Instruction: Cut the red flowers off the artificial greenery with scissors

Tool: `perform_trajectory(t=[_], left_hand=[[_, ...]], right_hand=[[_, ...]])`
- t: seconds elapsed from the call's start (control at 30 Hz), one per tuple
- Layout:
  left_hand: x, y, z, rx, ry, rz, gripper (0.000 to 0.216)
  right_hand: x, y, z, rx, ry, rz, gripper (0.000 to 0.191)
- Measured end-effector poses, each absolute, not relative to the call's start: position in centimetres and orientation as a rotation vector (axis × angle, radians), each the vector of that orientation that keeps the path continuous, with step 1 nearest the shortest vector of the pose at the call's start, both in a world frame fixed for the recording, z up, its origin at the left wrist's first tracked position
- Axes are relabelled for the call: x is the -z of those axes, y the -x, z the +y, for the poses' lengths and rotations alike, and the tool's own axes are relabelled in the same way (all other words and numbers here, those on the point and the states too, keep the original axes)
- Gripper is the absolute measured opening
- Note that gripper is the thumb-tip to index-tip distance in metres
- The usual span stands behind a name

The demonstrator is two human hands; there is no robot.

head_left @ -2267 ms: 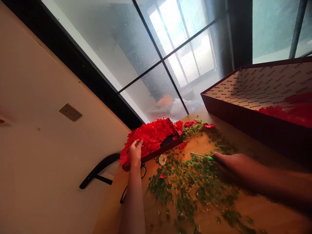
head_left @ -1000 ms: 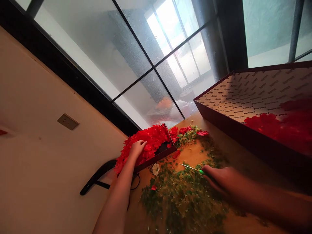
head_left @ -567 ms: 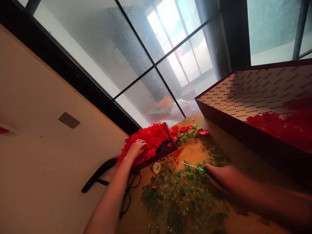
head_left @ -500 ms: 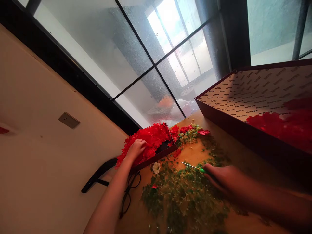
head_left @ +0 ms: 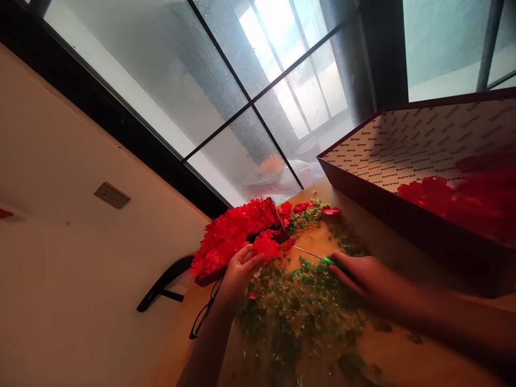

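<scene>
The two hands were apart from each other. The left hand [head_left: 238, 271] pinched a red flower [head_left: 266, 248] between thumb and fingers, holding it toward the right hand [head_left: 358, 274]. The right hand was closed around the green handle [head_left: 328, 261] of a thin tool, whose metal shaft [head_left: 308, 252] pointed back at the left hand. Its tip ended near the held flower, by a loose bloom [head_left: 288, 244]; whether it touched that bloom could not be told.

Just beyond the left hand, a shallow tray [head_left: 208, 277] was heaped with red blossoms [head_left: 229, 231], a dark part of its inside bare near the held flower. Under and between the hands, small green pieces [head_left: 306, 306] were strewn over the table [head_left: 318, 236], blurred toward the wearer. A red scrap [head_left: 253, 295] lay among them, just right of the left wrist, and a pale flower [head_left: 257, 273] was mostly hidden by the left hand. Glasses [head_left: 201, 317] lay left of the left forearm, with a dark chair arm [head_left: 165, 282] farther left.

Beyond the right hand stood a large box [head_left: 374, 201], its pale lining printed with repeated lettering, more red flowers [head_left: 427, 193] inside. A window [head_left: 226, 137] rose past both hands.
</scene>
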State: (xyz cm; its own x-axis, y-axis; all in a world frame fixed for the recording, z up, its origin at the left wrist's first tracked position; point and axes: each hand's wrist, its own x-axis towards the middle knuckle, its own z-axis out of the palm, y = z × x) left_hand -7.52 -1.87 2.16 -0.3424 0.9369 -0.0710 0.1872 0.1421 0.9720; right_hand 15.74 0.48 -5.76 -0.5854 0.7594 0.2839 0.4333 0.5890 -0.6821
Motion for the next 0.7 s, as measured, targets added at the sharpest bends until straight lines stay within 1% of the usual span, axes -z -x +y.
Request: perform_trajectory(t=[0.2, 0.47, 0.63, 0.7], left_hand=[[-1.5, 4.1, -4.0, -1.161, -0.906, 1.402, 0.024], [-0.6, 3.4, -4.0, -1.193, -0.925, 1.246, 0.012], [-0.5, 3.9, -3.9, -1.170, -0.955, 1.341, 0.026], [-0.3, 3.9, -3.8, -1.179, -0.960, 1.392, 0.027]], right_hand=[[5.5, -15.9, 0.3, -0.768, 0.810, -2.243, 0.028], [5.4, -16.2, 0.1, -0.728, 0.689, -2.309, 0.029], [5.4, -16.1, 0.4, -0.805, 0.840, -2.210, 0.030], [5.3, -15.9, 0.6, -0.869, 0.915, -2.119, 0.031]])
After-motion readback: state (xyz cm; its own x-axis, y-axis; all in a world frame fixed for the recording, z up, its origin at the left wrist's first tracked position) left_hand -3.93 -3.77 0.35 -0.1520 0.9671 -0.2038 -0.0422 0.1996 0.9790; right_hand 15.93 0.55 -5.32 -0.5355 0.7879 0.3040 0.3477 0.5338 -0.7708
